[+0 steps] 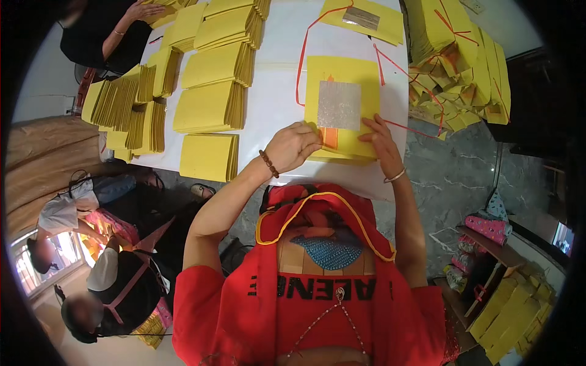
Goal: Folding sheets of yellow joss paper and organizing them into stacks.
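Note:
In front of me on the white table (268, 85) lies a stack of yellow paper sheets (372, 79). The top sheet bears a silvery square (339, 105) and an orange print (329, 138), partly covered by the square. My left hand (293, 146), with a brown bead bracelet at its wrist, has curled fingers closed at the stack's lower left corner; what lies under the fingertips is hidden. Along the right edge, my right hand (383, 143) rests with fingers apart on the paper.
Folded yellow paper bundles (210, 107) stand in rows on the left. Another sheet with a silvery patch (361, 18) lies at the far side. Red string (300, 67) runs beside the stack. Yellow paper piles (455, 67) stand right. A co-worker's hand (143, 10) is far left; two people sit lower left.

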`<control>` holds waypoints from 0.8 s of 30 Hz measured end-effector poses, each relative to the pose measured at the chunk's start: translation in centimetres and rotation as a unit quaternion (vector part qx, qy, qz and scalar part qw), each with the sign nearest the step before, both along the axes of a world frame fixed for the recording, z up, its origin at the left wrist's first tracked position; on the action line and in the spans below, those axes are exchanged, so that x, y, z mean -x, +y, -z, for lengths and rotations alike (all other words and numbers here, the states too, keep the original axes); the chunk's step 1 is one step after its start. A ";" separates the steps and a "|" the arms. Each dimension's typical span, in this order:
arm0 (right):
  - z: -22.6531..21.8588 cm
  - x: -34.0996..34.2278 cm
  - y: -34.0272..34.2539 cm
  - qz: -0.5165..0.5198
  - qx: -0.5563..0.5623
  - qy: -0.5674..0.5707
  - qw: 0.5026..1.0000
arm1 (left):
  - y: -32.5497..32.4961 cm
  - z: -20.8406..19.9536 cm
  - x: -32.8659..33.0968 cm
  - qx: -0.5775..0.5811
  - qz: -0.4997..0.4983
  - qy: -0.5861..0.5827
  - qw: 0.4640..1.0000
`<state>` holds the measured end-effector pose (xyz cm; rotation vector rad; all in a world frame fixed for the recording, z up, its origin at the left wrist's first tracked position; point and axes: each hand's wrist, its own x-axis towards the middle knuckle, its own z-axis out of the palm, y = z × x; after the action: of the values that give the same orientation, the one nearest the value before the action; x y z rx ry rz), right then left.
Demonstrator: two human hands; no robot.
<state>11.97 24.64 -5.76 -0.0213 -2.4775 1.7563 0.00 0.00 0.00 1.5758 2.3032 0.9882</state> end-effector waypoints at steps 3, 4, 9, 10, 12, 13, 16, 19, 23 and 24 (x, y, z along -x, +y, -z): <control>-0.3 0.0 0.3 -0.027 0.077 0.009 0.997 | 0.0 -0.5 0.3 0.018 -0.003 -0.016 1.000; -0.2 -0.1 0.5 -0.040 0.056 0.023 0.997 | 0.1 -0.7 0.4 0.033 -0.009 -0.027 0.999; -0.9 0.0 0.2 -0.046 0.026 0.009 0.999 | 0.4 -0.8 0.7 0.044 -0.030 -0.042 0.998; -0.9 -0.1 0.1 -0.041 0.034 0.002 0.999 | 0.4 -0.9 0.7 0.070 -0.033 -0.058 0.995; -0.9 -0.2 0.1 -0.036 0.041 -0.005 0.999 | 0.5 -1.1 0.9 0.096 -0.035 -0.074 0.992; -1.0 -0.2 0.1 -0.036 0.039 -0.001 0.999 | 0.5 -1.2 0.9 0.101 -0.043 -0.093 0.990; -1.2 -0.2 0.0 -0.034 0.040 0.001 0.999 | 0.7 -1.5 1.1 0.121 -0.050 -0.129 0.983; -1.3 -0.2 0.0 -0.030 0.041 -0.002 0.999 | 0.8 -1.4 1.3 0.130 -0.047 -0.143 0.980; -2.0 -0.1 -0.4 -0.019 0.034 0.002 0.999 | 0.7 -1.2 1.3 0.117 -0.048 -0.137 0.983; -1.8 -0.1 -0.4 -0.019 0.034 0.002 0.999 | 0.7 -1.1 1.3 0.116 -0.048 -0.137 0.983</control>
<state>12.05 24.24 -3.94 0.0246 -2.4294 1.8528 -1.34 0.71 1.10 1.1706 2.2245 0.8577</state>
